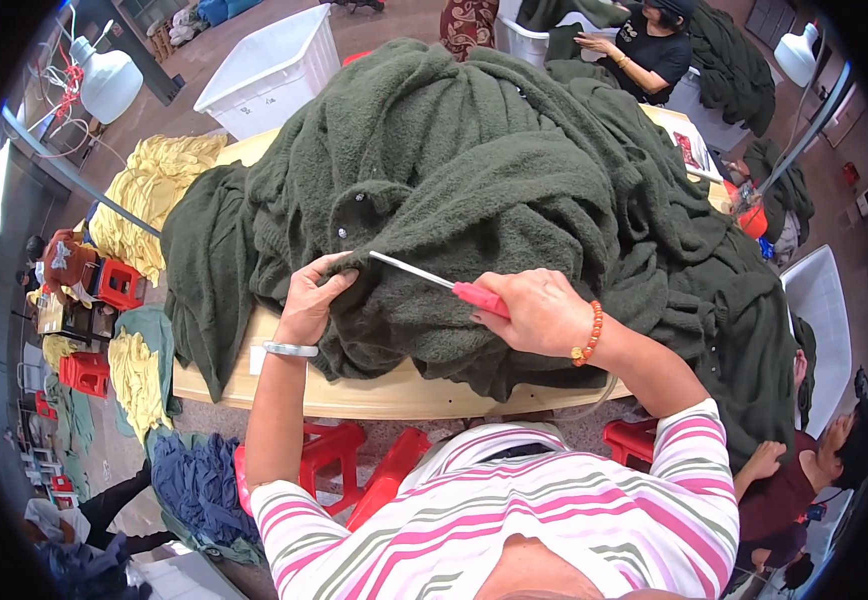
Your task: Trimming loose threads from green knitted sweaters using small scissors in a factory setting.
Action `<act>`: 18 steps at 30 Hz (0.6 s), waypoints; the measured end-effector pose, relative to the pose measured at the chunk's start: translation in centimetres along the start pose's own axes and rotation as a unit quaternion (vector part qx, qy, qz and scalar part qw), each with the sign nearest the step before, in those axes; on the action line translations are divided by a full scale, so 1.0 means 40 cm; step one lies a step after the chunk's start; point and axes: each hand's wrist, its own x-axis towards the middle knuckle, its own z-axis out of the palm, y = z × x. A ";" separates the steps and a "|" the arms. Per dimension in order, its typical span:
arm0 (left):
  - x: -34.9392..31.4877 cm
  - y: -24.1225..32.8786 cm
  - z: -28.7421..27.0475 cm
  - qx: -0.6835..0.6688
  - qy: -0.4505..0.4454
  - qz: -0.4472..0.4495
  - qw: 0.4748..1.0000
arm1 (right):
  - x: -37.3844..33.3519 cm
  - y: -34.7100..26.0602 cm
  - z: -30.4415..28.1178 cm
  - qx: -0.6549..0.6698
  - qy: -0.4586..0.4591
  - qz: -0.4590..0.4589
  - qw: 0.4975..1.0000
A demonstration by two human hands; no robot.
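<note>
A big heap of dark green fleecy garments (pixel 474 140) covers the wooden table (pixel 424 402) in front of me. At the heap's near left, my left hand (pixel 316 300) is closed, pinching a folded edge of green garment between thumb and fingers. Just above that hand, small shiny buttons (pixel 343 232) show on the cloth. My right hand (pixel 546 312) grips the red handle of a tool with a slim straight metal shaft (pixel 414 269). The shaft points left, and its tip lies at the cloth close to my left fingertips. Whether the tip touches cannot be told.
Red stools (pixel 332 460) stand under the table's near edge. Yellow cloth (pixel 144 195) lies at the left, navy cloth (pixel 209 485) at the lower left. A white bin (pixel 272 75) stands behind. Co-workers are at the far right (pixel 654 55) and lower right (pixel 809 465).
</note>
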 end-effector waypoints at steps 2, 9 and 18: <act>-0.008 0.001 -0.007 -0.031 0.000 -0.019 0.999 | -0.006 0.007 -0.003 0.003 -0.002 0.002 1.000; -0.018 -0.021 0.009 -0.034 -0.010 -0.020 0.999 | -0.027 -0.027 0.017 -0.038 -0.069 -0.035 0.996; -0.246 0.102 0.250 0.111 -0.327 0.045 0.937 | -0.132 0.089 0.122 -0.053 -0.182 -0.104 0.976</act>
